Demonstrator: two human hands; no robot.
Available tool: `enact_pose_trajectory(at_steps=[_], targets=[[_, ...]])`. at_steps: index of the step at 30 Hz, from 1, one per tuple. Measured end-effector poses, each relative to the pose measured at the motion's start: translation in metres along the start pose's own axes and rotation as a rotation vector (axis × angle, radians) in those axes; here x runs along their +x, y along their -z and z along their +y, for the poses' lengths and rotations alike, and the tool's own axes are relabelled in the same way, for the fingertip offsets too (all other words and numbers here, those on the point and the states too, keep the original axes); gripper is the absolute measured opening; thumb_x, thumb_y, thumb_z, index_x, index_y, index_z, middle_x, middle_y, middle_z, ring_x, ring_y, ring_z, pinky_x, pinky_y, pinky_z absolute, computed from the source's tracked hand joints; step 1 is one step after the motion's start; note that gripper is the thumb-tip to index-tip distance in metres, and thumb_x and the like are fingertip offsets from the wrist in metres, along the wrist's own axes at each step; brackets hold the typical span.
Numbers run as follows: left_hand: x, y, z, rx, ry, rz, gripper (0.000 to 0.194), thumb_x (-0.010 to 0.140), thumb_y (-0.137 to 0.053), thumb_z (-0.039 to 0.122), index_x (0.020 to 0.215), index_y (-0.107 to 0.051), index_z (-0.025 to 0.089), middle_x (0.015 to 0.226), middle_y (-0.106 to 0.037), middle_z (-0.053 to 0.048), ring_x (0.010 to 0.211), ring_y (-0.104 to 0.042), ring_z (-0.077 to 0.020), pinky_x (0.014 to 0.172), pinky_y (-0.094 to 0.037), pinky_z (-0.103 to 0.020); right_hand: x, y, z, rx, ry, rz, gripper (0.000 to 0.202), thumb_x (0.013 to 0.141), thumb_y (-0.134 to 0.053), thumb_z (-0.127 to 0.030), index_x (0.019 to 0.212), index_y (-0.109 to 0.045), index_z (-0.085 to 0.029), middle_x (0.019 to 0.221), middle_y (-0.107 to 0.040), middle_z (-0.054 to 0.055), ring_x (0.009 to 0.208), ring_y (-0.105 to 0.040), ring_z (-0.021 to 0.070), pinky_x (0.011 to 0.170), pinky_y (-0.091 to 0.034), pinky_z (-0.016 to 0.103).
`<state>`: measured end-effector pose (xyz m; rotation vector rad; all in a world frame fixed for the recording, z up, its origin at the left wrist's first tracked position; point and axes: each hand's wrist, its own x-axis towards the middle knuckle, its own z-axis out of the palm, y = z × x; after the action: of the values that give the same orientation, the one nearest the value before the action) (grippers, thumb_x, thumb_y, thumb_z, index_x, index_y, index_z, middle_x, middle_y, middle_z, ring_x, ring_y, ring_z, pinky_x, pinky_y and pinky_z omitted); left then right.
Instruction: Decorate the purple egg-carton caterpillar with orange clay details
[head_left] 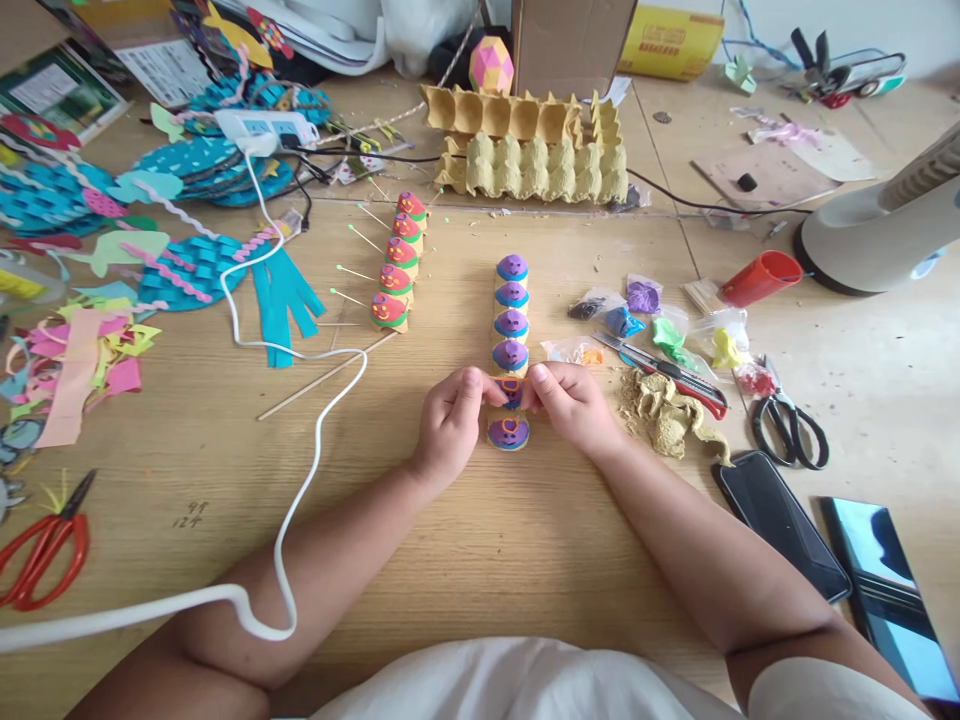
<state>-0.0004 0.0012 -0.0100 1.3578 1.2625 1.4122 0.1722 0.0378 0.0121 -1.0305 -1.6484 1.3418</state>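
My left hand (454, 415) and my right hand (574, 400) meet over a row of egg-carton cups (511, 325) covered in purple and blue clay with small dark faces. Both hands are closed in a pinch. Between the fingertips stretches a thin orange clay strip (510, 379), lying across a purple cup near the front of the row. The frontmost cup (508, 432) carries an orange loop on its top. To the left stands a second row of red and green clay-covered cups (400, 256) with thin green-tipped sticks poking out.
Right of the row lie bagged clay (622, 321), a red utility knife (675, 375), a tan clay lump (667, 415), black scissors (790, 425) and phones (780, 520). Egg cartons (540, 165) stand behind. A white cable (319, 430) crosses the left side, near red-handled scissors (49, 550).
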Motion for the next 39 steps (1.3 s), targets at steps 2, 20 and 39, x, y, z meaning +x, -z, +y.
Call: enact_pose_trajectory(at_steps=[2, 20, 39], targets=[[-0.0004, 0.0007, -0.0009, 0.005, -0.006, 0.010, 0.061, 0.104, -0.040, 0.065, 0.073, -0.071, 0.022, 0.076, -0.073, -0.005, 0.076, -0.066, -0.0181, 0.076, -0.054, -0.032, 0.0003, -0.0001, 0.0007, 0.024, -0.014, 0.016, 0.070, 0.090, -0.051, -0.081, 0.060, -0.064, -0.019, 0.056, -0.056, 0.000, 0.055, -0.050, 0.0122, 0.055, -0.041, 0.027], [-0.0015, -0.0019, 0.0058, -0.061, -0.038, -0.119, 0.022, 0.090, -0.077, 0.041, 0.102, -0.076, 0.023, 0.101, -0.075, -0.009, 0.092, -0.070, -0.0201, 0.081, -0.056, -0.033, -0.0017, 0.0015, 0.0027, 0.133, -0.010, -0.025, 0.070, 0.088, -0.053, -0.083, 0.058, -0.062, -0.020, 0.059, -0.062, 0.002, 0.056, -0.055, 0.0127, 0.055, -0.047, 0.027], [-0.0024, -0.0021, 0.0036, -0.070, -0.009, -0.132, 0.019, 0.089, -0.078, 0.035, 0.102, -0.076, 0.021, 0.095, -0.076, -0.006, 0.086, -0.071, -0.0173, 0.080, -0.058, -0.031, -0.0025, 0.0014, 0.0029, 0.034, 0.018, -0.055, 0.069, 0.091, -0.046, -0.082, 0.065, -0.059, -0.019, 0.063, -0.056, 0.001, 0.060, -0.051, 0.0132, 0.058, -0.043, 0.028]])
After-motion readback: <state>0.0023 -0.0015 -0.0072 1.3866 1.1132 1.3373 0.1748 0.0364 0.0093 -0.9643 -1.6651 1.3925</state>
